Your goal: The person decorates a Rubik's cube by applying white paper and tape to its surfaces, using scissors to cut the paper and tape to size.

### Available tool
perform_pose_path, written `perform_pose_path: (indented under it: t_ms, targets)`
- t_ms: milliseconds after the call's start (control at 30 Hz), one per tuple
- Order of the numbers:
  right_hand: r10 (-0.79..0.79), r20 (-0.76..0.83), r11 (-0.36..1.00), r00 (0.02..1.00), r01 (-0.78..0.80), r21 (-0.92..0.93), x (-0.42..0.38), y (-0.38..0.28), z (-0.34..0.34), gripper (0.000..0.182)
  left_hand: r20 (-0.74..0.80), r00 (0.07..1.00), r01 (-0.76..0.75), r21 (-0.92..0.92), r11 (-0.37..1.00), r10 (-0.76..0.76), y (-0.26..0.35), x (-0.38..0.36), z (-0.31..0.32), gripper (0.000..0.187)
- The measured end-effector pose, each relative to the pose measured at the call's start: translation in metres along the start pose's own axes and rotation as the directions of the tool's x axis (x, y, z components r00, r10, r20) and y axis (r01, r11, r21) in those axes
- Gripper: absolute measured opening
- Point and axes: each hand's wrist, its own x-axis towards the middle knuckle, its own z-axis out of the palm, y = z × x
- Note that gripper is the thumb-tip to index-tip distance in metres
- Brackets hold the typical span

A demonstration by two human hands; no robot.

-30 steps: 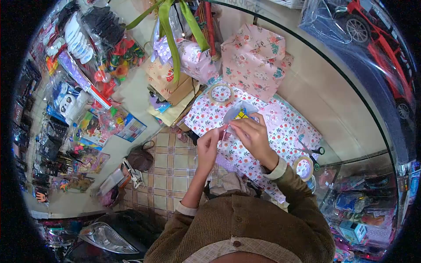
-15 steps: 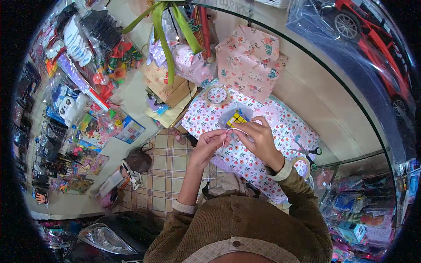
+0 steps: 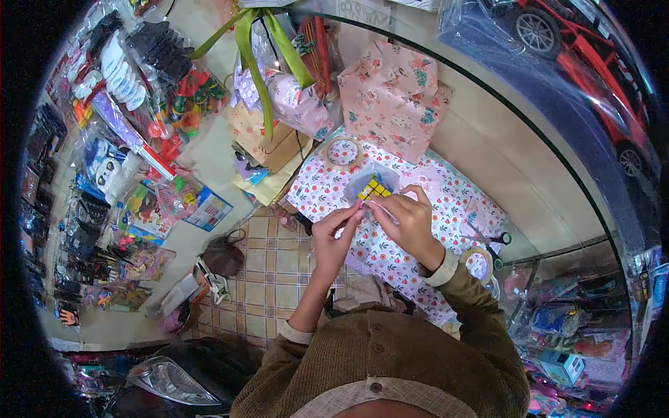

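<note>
Over the flowered wrapping paper (image 3: 387, 258), my left hand (image 3: 334, 237) and my right hand (image 3: 411, 226) meet, fingertips almost together. Both pinch a thin, pale pinkish string (image 3: 366, 203), mostly hidden by the fingers. Just beyond the fingertips is a puzzle cube (image 3: 375, 187) with a yellow face up. Its near edge is partly covered by my right hand. Around the cube's far side shows a whitish, translucent wrapping (image 3: 357, 182).
A roll of tape (image 3: 343, 152) lies beyond the cube, another roll (image 3: 479, 266) near my right wrist. Black-handled scissors (image 3: 502, 238) rest at the right edge. Pink floral paper (image 3: 390, 104) stands behind. Paper bags (image 3: 261, 139) sit at left; a green ribbon (image 3: 245, 52) hangs there.
My hands have drawn closer together, my left moving slightly right. The string loop that showed between them is now mostly hidden. The view has shifted slightly.
</note>
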Motion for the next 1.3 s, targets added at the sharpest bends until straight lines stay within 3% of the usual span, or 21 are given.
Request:
perform_pose_path:
  t_ms: [167, 467, 567, 667, 767, 800, 900, 1033, 1300]
  targets:
    - [0.023, -0.088, 1.0, 0.996, -0.024, -0.008, -0.001, -0.006, 0.004, 0.007, -0.073, 0.973, -0.205, 0.165, 0.965, 0.22, 0.005, -0.003, 0.012, 0.024]
    - [0.072, -0.176, 0.997, 0.982, -0.078, -0.027, -0.006, -0.008, 0.018, 0.005, -0.138, 0.927, -0.305, 0.269, 0.914, 0.349, 0.011, -0.005, 0.027, 0.016]
    - [0.063, -0.168, 0.997, 0.984, -0.07, -0.036, -0.002, -0.002, 0.016, 0.005, -0.06, 0.956, -0.265, 0.232, 0.936, 0.286, 0.006, 0.0, 0.021, 0.02]
    - [0.099, -0.062, 0.995, 0.993, -0.099, -0.003, 0.002, 0.012, 0.004, 0.01, 0.061, 0.98, -0.195, 0.053, 0.979, 0.192, 0.002, 0.013, 0.011, 0.026]
    - [0.159, 0.05, 0.981, 0.986, -0.164, 0.1, 0.01, 0.023, -0.008, 0.019, 0.179, 0.983, 0.077, -0.177, 0.981, -0.045, -0.015, 0.024, 0.003, 0.032]
    - [0.15, 0.118, 0.981, 0.982, -0.162, 0.102, 0.012, 0.03, -0.01, 0.025, 0.197, 0.979, 0.095, -0.243, 0.965, -0.047, -0.02, 0.029, 0.002, 0.038]
    - [0.222, 0.302, 0.878, 0.927, -0.324, 0.352, 0.017, 0.043, -0.014, 0.026, 0.214, 0.975, 0.119, -0.27, 0.956, -0.061, -0.029, 0.04, 0.0, 0.042]
    - [0.208, 0.405, 0.851, 0.891, -0.369, 0.375, 0.027, 0.054, -0.022, 0.031, 0.254, 0.966, 0.103, -0.226, 0.969, -0.043, -0.031, 0.05, -0.002, 0.042]
    - [0.235, 0.423, 0.763, 0.875, -0.436, 0.478, 0.031, 0.079, -0.009, 0.023, 0.287, 0.957, 0.09, -0.208, 0.974, -0.027, -0.033, 0.061, 0.003, 0.041]
